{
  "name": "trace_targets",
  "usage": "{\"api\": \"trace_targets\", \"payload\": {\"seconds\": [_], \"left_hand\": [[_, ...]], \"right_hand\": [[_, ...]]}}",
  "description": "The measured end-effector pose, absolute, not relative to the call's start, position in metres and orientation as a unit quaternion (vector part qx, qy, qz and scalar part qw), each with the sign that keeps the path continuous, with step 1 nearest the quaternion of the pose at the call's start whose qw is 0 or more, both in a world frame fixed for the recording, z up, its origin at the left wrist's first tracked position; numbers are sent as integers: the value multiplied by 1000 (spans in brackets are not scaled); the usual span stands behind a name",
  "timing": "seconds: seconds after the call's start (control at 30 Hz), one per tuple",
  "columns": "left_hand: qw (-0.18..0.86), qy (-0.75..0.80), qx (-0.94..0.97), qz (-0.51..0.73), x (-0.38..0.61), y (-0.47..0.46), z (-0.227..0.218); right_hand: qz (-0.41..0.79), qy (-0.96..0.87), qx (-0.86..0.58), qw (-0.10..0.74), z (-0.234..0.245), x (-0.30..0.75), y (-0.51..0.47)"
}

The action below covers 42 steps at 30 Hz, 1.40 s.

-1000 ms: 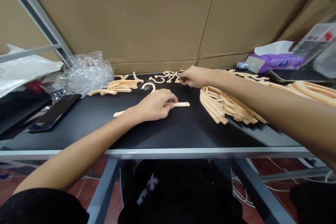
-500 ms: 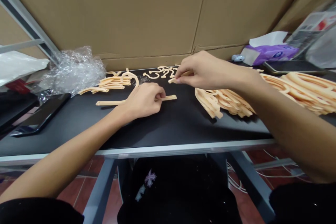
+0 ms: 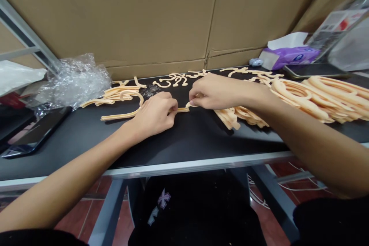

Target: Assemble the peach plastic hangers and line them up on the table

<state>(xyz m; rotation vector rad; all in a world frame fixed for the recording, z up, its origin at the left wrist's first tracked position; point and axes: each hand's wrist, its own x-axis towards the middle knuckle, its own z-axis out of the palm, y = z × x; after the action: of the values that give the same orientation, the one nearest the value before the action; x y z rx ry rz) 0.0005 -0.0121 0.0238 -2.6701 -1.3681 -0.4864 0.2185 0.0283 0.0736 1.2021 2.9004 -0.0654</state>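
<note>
Closed around the middle of a long beige strip (image 3: 119, 117), my left hand (image 3: 157, 113) rests low over the black table. A curved end (image 3: 142, 100) rises beside that hand; whether it belongs to the strip is hidden. My right hand (image 3: 216, 91) pinches a small curved beige piece (image 3: 188, 104) at the strip's right end. The two appear to touch there. Small hooked beige pieces (image 3: 175, 79) lie scattered behind my hands. Beige strips (image 3: 122, 94) are stacked at the left, and flat beige pieces (image 3: 227, 117) lie under my right forearm.
Large looped beige pieces (image 3: 340, 96) cover the table's right side. Crumpled clear plastic (image 3: 83, 80) and a dark phone (image 3: 39, 130) sit at the left. A purple tissue pack (image 3: 294, 57) and another phone (image 3: 314, 70) stand back right. A cardboard wall (image 3: 144, 15) borders the back.
My right hand has come down and nearer with the small piece, from above the scattered pieces to the strip's right end. My left hand keeps its hold. The view has shifted slightly.
</note>
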Motion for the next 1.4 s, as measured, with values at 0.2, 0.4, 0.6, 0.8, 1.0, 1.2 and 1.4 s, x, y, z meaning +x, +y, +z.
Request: {"api": "trace_targets", "payload": {"seconds": [0.2,0.4,0.6,0.8,1.0,1.2,1.4], "left_hand": [[39,-429,-884,-183,-2,-7,20],[24,-421,-882,-209,-2,-5,19],[16,-411,-883,-225,-3,-4,17],[19,-391,-885,-251,-5,-1,13],[36,-373,-890,-258,-8,0,11],[56,-365,-892,-262,-9,2,8],[66,-375,-891,-248,-9,2,8]], "right_hand": [[6,935,354,0,68,216,28],[-3,934,357,5,70,215,27],[-19,933,359,8,70,215,28],[-63,921,384,22,73,211,28],[-63,913,402,30,78,208,28],[-80,913,399,25,77,207,31],[-82,911,402,33,77,207,32]]}}
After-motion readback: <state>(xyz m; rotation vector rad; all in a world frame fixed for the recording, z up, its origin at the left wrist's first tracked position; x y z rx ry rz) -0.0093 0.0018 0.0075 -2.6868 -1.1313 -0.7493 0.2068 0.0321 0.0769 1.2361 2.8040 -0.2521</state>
